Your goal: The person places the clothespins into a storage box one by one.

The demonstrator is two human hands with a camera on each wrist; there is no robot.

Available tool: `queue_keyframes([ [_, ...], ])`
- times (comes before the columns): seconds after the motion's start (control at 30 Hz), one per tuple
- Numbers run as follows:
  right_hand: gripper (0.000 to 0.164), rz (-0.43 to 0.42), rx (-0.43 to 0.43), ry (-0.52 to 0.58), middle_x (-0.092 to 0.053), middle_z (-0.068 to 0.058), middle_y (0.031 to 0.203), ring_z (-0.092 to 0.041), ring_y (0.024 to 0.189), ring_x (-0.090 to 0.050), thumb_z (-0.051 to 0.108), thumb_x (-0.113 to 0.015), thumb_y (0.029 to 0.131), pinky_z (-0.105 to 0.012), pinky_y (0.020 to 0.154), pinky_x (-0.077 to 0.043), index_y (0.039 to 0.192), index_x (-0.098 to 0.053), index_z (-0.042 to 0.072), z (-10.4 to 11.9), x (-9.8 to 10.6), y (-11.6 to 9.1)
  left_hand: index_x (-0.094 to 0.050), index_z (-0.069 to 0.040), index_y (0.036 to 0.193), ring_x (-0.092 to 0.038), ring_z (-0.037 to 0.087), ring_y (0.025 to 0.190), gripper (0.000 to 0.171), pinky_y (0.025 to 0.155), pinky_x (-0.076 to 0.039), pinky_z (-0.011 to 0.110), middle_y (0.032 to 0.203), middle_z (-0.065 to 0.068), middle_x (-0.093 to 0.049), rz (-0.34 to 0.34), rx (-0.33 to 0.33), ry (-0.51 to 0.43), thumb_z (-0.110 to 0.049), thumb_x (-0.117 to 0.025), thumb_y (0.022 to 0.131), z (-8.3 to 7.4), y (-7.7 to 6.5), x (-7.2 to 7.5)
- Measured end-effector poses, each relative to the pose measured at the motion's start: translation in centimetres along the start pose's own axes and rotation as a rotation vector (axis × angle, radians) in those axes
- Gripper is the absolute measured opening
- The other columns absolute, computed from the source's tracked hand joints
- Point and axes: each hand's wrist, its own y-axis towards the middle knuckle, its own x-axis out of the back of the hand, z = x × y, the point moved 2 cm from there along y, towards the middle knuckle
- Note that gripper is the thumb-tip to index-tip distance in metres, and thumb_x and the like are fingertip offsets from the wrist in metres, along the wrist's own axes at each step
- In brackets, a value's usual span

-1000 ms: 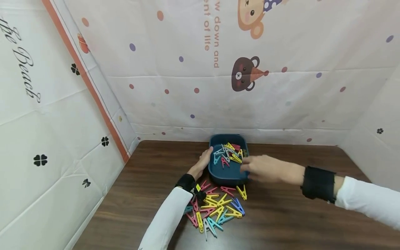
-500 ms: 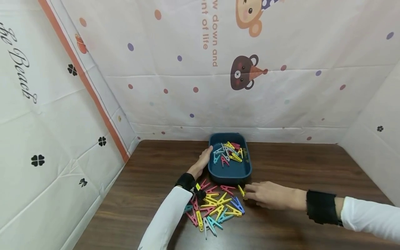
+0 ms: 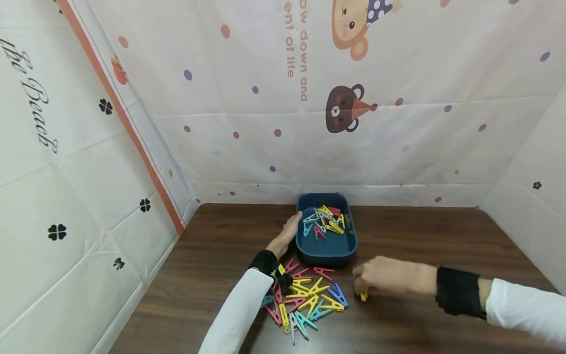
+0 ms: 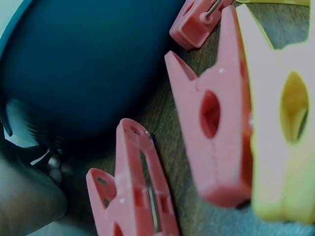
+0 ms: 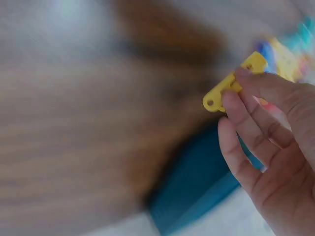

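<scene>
My right hand [image 3: 386,276] pinches a yellow clothespin [image 5: 233,83] between thumb and fingertips, just above the table right of the pile. My left hand [image 3: 285,234] holds a dark blue plastic box [image 3: 327,254] by its left side; in the left wrist view its fingertips show low against the wall. Inside the box lie several clothespins in yellow, pink, grey and light blue, bunched toward the back. In front of the box spreads a loose pile of clothespins, among them a blue clothespin [image 3: 338,295] and a pink clothespin [image 4: 211,123].
The brown wooden table [image 3: 420,226] meets a white printed cloth [image 3: 239,157] behind the box. More cloth hangs on the left and right sides. The pile sits close to the left wrist's black band [image 3: 264,262].
My right hand has gone from the box's right side down to the table and picked up the yellow clothespin, then shifted slightly right with it. The left hand stays at the box.
</scene>
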Motion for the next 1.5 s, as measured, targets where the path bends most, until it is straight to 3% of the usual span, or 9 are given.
queue_keyframes([
  [0.17, 0.017, -0.033, -0.136, 0.082, -0.070, 0.006, 0.099, -0.004, 0.085, -0.065, 0.013, -0.078, 0.089, -0.018, 0.072, -0.055, 0.103, -0.077, 0.020, -3.1, 6.0, 2.6, -0.020, -0.015, 0.164, -0.003, 0.039, 0.158, 0.082, 0.124, -0.003, 0.067, 0.172, 0.015, -0.012, -0.003, 0.006, -0.006, -0.068, -0.030, 0.104, 0.9, -0.3, 0.5],
  [0.3, 0.011, -0.149, -0.179, 0.121, -0.071, 0.000, 0.090, -0.008, 0.077, -0.061, 0.009, -0.075, 0.091, -0.022, 0.068, -0.053, 0.101, -0.077, 0.012, -7.1, 10.6, 7.1, -0.020, -0.014, 0.164, -0.003, 0.039, 0.158, 0.081, 0.124, -0.002, 0.068, 0.172, 0.015, -0.011, -0.025, 0.012, -0.006, -0.067, -0.030, 0.104, 1.3, -0.6, 1.3],
  [0.43, 0.015, -0.269, -0.338, 0.253, -0.074, -0.012, 0.086, -0.020, 0.074, -0.064, 0.007, -0.075, 0.091, -0.034, 0.069, -0.055, 0.104, -0.077, 0.000, -11.3, 13.2, 11.3, -0.019, -0.015, 0.165, -0.003, 0.039, 0.158, 0.082, 0.124, -0.003, 0.068, 0.172, 0.015, -0.010, -0.025, 0.007, -0.004, -0.068, -0.030, 0.103, 1.2, -0.6, 1.7],
  [0.6, 0.017, -0.275, -0.687, 0.340, -0.074, -0.018, 0.094, -0.028, 0.083, -0.067, 0.009, -0.075, 0.091, -0.041, 0.078, -0.057, 0.101, -0.076, -0.004, -15.1, 10.2, 13.0, -0.019, -0.015, 0.165, -0.001, 0.038, 0.159, 0.081, 0.124, -0.002, 0.066, 0.172, 0.014, -0.009, -0.004, 0.004, 0.007, -0.068, -0.030, 0.104, 0.6, 0.0, 1.3],
  [0.77, 0.016, -0.155, -0.919, 0.400, -0.056, -0.007, 0.071, -0.019, 0.062, -0.051, 0.003, -0.068, 0.090, -0.031, 0.059, -0.045, 0.075, -0.067, 0.002, -16.6, 4.2, 12.5, -0.018, -0.017, 0.165, 0.000, 0.037, 0.159, 0.084, 0.125, -0.002, 0.065, 0.173, 0.013, -0.009, 0.025, 0.020, 0.020, -0.071, -0.031, 0.102, 0.5, 0.5, 0.5],
  [0.97, 0.037, -0.105, -0.950, 0.419, -0.038, 0.000, 0.059, -0.015, 0.054, -0.036, -0.004, -0.062, 0.089, -0.027, 0.053, -0.032, 0.057, -0.051, 0.012, -16.0, 0.6, 12.3, -0.020, -0.017, 0.165, -0.003, 0.037, 0.159, 0.084, 0.125, -0.004, 0.065, 0.172, 0.013, -0.011, 0.006, 0.036, 0.008, -0.071, -0.031, 0.101, 0.9, 0.4, 0.2],
  [1.2, 0.045, -0.075, -0.911, 0.489, -0.027, 0.002, 0.054, -0.014, 0.049, -0.027, -0.005, -0.058, 0.092, -0.028, 0.051, -0.028, 0.053, -0.043, 0.014, -16.0, 1.1, 12.0, -0.021, -0.015, 0.164, -0.004, 0.037, 0.159, 0.082, 0.126, -0.004, 0.064, 0.172, 0.013, -0.012, 0.004, 0.012, 0.021, -0.069, -0.030, 0.103, 0.7, 0.4, 0.3],
  [1.4, 0.014, -0.153, -0.830, 0.293, -0.067, -0.014, 0.083, -0.022, 0.070, -0.058, 0.008, -0.065, 0.096, -0.038, 0.068, -0.052, 0.090, -0.073, -0.001, -16.0, 5.1, 11.5, -0.020, -0.016, 0.164, -0.006, 0.037, 0.158, 0.079, 0.125, -0.003, 0.065, 0.172, 0.013, -0.013, -0.006, -0.003, 0.016, -0.066, -0.030, 0.104, 0.4, 0.7, 0.9],
  [1.5, 0.018, -0.225, -0.735, 0.139, -0.075, -0.017, 0.102, -0.025, 0.083, -0.069, 0.011, -0.065, 0.097, -0.043, 0.077, -0.058, 0.107, -0.076, 0.000, -14.4, 7.6, 10.4, -0.022, -0.016, 0.164, -0.005, 0.036, 0.159, 0.079, 0.126, -0.004, 0.063, 0.172, 0.012, -0.014, 0.001, -0.007, 0.019, -0.067, -0.030, 0.104, 0.3, 0.9, 0.6],
])
